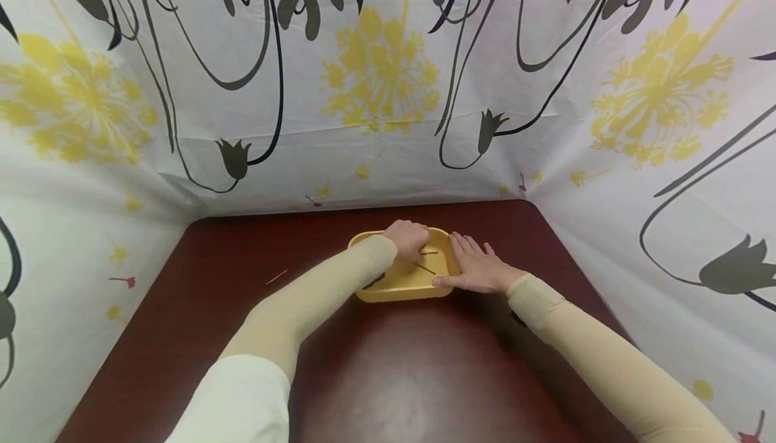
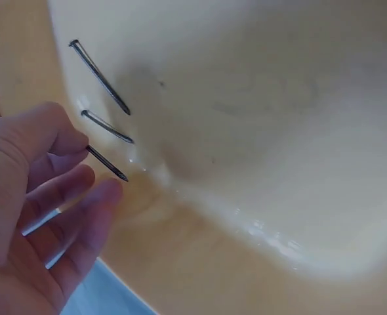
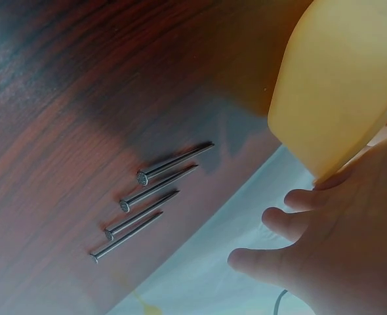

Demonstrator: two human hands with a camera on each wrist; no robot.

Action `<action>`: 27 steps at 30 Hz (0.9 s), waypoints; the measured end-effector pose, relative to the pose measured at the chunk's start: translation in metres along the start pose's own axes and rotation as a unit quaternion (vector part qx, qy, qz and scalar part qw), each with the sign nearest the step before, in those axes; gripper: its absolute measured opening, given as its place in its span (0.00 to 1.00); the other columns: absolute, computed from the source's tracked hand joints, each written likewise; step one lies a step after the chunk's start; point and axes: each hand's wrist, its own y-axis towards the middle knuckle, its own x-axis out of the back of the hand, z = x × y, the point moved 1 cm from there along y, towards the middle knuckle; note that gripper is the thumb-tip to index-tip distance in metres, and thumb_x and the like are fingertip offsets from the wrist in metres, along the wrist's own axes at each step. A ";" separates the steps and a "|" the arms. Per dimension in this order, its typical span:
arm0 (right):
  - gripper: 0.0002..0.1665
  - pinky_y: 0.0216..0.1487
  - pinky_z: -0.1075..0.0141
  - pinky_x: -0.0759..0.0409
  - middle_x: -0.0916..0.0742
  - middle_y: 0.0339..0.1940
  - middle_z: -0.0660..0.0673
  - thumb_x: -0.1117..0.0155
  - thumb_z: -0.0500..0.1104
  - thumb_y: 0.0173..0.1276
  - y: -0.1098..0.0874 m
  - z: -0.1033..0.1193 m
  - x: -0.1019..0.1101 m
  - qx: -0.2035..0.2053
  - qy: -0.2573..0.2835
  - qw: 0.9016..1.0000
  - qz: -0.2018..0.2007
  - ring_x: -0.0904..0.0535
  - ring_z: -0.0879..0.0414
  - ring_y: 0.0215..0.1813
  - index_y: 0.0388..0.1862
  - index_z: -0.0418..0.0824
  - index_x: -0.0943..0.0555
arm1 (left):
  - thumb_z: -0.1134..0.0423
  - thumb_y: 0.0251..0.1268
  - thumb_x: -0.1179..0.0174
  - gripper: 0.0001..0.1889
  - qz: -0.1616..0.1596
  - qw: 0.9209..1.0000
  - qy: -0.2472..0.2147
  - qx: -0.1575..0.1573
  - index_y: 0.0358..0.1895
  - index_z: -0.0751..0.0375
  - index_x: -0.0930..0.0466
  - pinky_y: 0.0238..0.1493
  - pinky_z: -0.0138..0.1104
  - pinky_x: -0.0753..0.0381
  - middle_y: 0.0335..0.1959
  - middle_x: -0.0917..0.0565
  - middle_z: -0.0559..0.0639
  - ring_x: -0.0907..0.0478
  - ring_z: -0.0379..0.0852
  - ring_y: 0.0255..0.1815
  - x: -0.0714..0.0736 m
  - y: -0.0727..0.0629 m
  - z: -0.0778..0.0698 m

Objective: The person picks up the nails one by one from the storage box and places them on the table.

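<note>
Left hand [image 1: 407,237] pinched a slim metal nail [image 2: 108,164], head end hidden, over a smooth, round-cornered yellow tray [image 1: 403,293]. Right hand [image 1: 481,273], fingers spread, touched the rim; wrist view cropped it.

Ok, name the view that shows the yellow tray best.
The head view: it shows most of the yellow tray, rim and inside. The left wrist view shows part of the inside, close up; the right wrist view, part of the outside.
</note>
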 end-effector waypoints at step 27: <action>0.80 0.71 0.30 0.55 0.48 0.82 0.34 0.56 0.90 0.52 -0.002 0.003 0.001 0.001 0.000 1.000 -0.008 0.52 0.35 0.80 0.83 0.33 0.58 | 0.61 0.58 0.31 0.11 -0.036 0.998 -0.044 0.039 0.20 0.44 0.20 0.63 0.51 0.31 0.66 0.24 0.47 0.25 0.48 0.62 0.042 -0.079 0.010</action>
